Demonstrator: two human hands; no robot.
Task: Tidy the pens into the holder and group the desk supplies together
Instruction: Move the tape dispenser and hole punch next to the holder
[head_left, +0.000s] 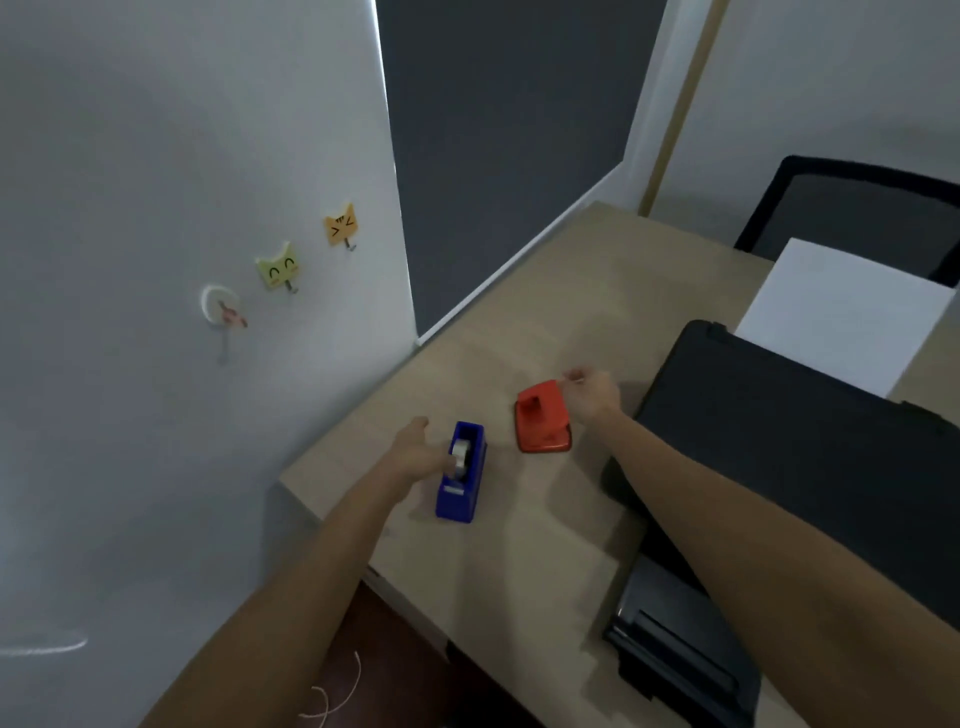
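Observation:
A blue tape dispenser (464, 483) with a white roll stands on the wooden desk (519, 545) near its left edge. My left hand (418, 452) is against the dispenser's left side, fingers curled around it. To the right sits a red hole punch (542, 418). My right hand (592, 394) rests at the punch's far right corner, fingers touching it. No pens or pen holder are in sight.
A black printer (779, 467) with white paper (847, 317) in its feed fills the desk's right side. A black chair (857, 213) stands behind it. A white wall with cat-shaped hooks (278, 267) borders the desk on the left.

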